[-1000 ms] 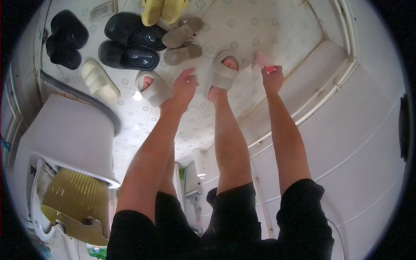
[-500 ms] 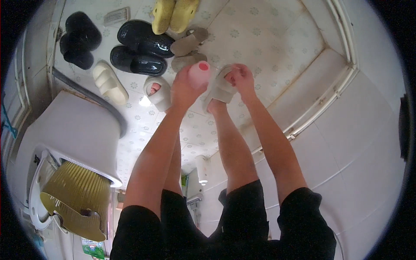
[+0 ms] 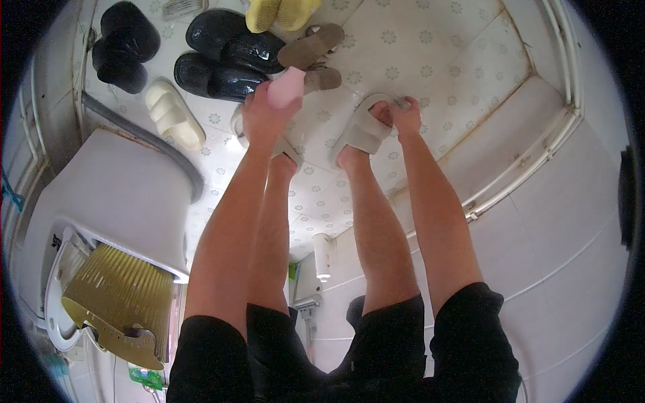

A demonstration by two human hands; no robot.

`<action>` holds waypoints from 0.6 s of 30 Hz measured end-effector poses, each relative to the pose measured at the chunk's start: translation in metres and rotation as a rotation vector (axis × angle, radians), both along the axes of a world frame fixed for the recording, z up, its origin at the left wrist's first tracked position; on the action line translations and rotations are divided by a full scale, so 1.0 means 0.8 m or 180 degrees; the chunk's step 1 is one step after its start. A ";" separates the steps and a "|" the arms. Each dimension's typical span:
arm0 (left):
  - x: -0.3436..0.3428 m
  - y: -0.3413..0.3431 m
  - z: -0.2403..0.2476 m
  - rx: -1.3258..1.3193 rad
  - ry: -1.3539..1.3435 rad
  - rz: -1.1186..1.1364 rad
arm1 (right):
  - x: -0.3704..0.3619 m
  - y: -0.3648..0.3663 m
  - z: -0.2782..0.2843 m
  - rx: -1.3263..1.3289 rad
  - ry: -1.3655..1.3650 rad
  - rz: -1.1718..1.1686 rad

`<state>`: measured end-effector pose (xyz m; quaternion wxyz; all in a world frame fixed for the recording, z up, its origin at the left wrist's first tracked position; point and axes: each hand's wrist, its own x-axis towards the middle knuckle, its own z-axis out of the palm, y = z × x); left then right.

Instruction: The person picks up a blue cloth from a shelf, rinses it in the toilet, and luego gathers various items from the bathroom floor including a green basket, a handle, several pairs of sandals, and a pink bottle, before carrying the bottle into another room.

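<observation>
My left hand (image 3: 262, 121) is wrapped round a pink bottle (image 3: 287, 87), held tilted in front of the dark sandals. Out over the floor, beside my right foot's slipper, my right hand (image 3: 408, 119) is closed with its fingertips pinched together. A small greyish piece (image 3: 402, 104) shows at those fingertips, too small to name. Both my feet are in pale grey slippers (image 3: 366, 131); my left forearm and hand partly cover the left one. Just beyond the bottle lies a pair of brown sandals (image 3: 312, 47).
Black slippers (image 3: 232, 57), another dark pair (image 3: 125, 47), a single cream slipper (image 3: 175, 115) and yellow slippers (image 3: 274, 12) lie on the patterned tiles. A grey hose (image 3: 144, 138) runs past a white unit (image 3: 111, 185) holding a yellow ribbed board (image 3: 121, 299). White pipes (image 3: 514, 191) follow the right wall.
My left hand has shifted left with the bottle, whose open mouth has turned out of sight. My right hand has moved right, away from over the slipper. The view has shifted slightly.
</observation>
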<state>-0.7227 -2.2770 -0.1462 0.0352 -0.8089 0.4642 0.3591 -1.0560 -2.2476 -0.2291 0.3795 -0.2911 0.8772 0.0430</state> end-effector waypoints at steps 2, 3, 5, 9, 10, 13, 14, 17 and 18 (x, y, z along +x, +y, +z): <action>0.009 0.005 0.001 0.0019 -0.0100 0.0030 | 0.010 -0.007 0.006 0.0316 -0.0036 0.0084; 0.013 0.006 0.000 0.0010 -0.0154 0.0049 | 0.010 -0.009 0.006 0.0310 -0.0048 0.0089; 0.022 0.009 -0.001 0.0031 -0.0144 0.0241 | 0.008 -0.013 0.007 0.0364 -0.0079 0.0163; 0.023 -0.002 -0.005 0.0138 -0.0111 0.0404 | -0.039 -0.012 -0.018 0.0315 -0.0351 -0.0361; 0.030 -0.001 -0.004 0.0156 -0.0139 0.0412 | -0.036 -0.011 -0.017 0.0305 -0.0633 -0.0684; 0.056 0.004 -0.003 0.0280 -0.0238 0.0689 | -0.019 -0.019 -0.009 0.0384 -0.0849 -0.0888; 0.066 0.007 -0.002 0.0241 -0.0318 0.0768 | -0.010 -0.022 -0.006 0.0454 -0.0765 -0.0775; 0.089 0.006 0.006 0.0113 -0.0321 0.1138 | -0.009 -0.030 -0.007 0.0226 0.0171 0.0080; 0.091 0.004 0.009 0.0054 -0.0225 0.1416 | -0.018 -0.031 -0.010 0.0229 0.0193 0.0090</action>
